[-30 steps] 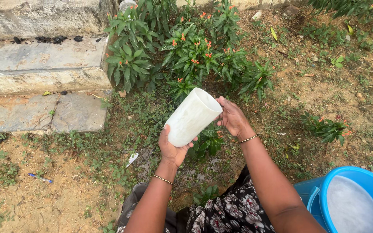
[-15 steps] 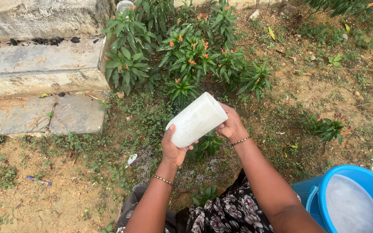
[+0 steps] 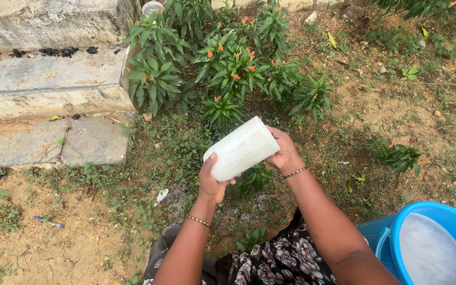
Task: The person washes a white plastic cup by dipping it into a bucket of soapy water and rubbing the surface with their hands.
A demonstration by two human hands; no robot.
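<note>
Two-handed grip around tilted white mug [image 3: 240, 149]

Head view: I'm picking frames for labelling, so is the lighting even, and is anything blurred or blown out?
Head view: soft, even daylight with no hard shadows; the white cup between the left hand and right hand is sharp and bright but keeps its surface detail; the plants are crisp; the blue bucket is cut off at the corner.

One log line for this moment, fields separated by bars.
left hand: holds base | right hand: holds rim | white plastic cylindrical container: tilted over plants
</note>
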